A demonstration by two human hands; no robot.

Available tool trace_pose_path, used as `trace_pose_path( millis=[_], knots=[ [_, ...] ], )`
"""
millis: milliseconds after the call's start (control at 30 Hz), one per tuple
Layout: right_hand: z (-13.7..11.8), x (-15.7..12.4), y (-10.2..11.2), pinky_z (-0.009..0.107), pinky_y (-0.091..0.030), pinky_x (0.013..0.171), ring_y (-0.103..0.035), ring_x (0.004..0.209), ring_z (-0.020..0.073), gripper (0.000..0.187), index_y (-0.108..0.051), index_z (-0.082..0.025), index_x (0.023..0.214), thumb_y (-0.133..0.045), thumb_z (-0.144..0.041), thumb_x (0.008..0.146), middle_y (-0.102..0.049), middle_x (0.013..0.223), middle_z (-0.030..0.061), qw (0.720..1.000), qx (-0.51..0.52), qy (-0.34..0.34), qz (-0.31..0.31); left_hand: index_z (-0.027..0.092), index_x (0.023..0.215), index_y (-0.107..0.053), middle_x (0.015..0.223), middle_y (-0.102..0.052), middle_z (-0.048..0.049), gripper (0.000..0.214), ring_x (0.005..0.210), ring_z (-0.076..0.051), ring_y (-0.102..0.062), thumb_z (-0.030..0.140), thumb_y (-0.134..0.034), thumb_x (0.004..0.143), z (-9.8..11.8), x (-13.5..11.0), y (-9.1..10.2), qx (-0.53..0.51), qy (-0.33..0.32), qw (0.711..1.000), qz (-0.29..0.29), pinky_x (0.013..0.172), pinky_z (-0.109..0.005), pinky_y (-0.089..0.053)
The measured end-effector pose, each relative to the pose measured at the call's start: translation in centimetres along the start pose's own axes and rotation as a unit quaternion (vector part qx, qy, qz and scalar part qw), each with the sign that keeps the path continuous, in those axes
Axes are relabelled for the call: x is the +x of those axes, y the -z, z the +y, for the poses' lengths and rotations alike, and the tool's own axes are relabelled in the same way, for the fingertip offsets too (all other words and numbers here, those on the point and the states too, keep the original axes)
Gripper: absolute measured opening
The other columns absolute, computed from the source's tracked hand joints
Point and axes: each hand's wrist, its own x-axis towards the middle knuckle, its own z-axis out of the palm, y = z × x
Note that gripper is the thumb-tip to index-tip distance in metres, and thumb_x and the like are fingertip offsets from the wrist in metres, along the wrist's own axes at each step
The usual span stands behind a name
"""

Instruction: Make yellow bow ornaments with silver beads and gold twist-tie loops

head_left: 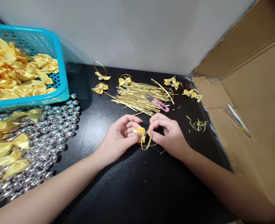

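Observation:
Over the middle of the black table [132, 186], my left hand [118, 137] pinches a small yellow satin bow [140, 132] between thumb and fingers. My right hand [167, 133] meets it from the right, fingers closed on a gold wire tie [148, 143] that loops below the bow. Both hands touch the same piece, which partly hides behind the fingers.
A pile of gold wire ties [139, 95] with pink snips [159, 104] lies behind the hands. Finished bows [101, 88] sit along the back. A blue basket of yellow bows [23, 71] and silver heart beads [53, 137] fill the left. An open cardboard box [249, 118] stands at the right.

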Motion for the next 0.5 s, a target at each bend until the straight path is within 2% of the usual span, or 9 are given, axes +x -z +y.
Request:
trace_pose_path(
  millis=[100,233,367,500],
  knots=[
    [-0.29,0.09,0.35,0.033,-0.043,0.077,-0.056,0.077,0.0145,0.009,-0.063,-0.017,0.067,-0.061,-0.009,0.070,-0.057,0.078,0.0009,0.996,-0.079,0.047,0.016,0.014,0.096,-0.058,0.071,-0.061,0.0042,0.024,0.058,-0.004,-0.057,0.011,-0.070,0.075,0.10,-0.02,-0.05,0.003,-0.003,1.000,0.011,0.058,-0.014,-0.048],
    [-0.70,0.03,0.68,0.041,-0.040,0.086,-0.058,0.082,0.0175,0.009,-0.068,-0.017,0.076,-0.062,-0.013,0.071,-0.061,0.081,0.0028,0.974,-0.187,0.125,0.031,0.014,0.095,-0.058,0.070,-0.061,0.0042,0.023,0.058,-0.003,-0.056,0.011,-0.070,0.075,0.12,-0.05,-0.02,0.008,-0.006,1.000,0.017,0.057,-0.013,-0.047],
    [-0.78,-0.11,0.45,0.041,-0.039,0.085,-0.059,0.081,0.0177,0.004,-0.070,-0.018,0.074,-0.066,-0.017,0.074,-0.063,0.080,0.0025,0.958,-0.244,0.146,0.041,0.015,0.095,-0.058,0.071,-0.062,0.0037,0.022,0.060,-0.004,-0.058,0.012,-0.069,0.076,0.00,-0.07,0.03,0.004,-0.010,1.000,0.011,0.059,-0.014,-0.048],
    [-0.77,-0.11,0.36,0.039,-0.037,0.080,-0.057,0.077,0.0169,0.007,-0.069,-0.021,0.068,-0.068,-0.017,0.074,-0.063,0.075,0.0005,0.943,-0.281,0.174,0.043,0.015,0.096,-0.058,0.073,-0.064,0.0028,0.023,0.062,-0.005,-0.059,0.012,-0.070,0.076,-0.10,-0.06,0.09,0.005,-0.010,1.000,0.008,0.060,-0.015,-0.050]
  ],
)
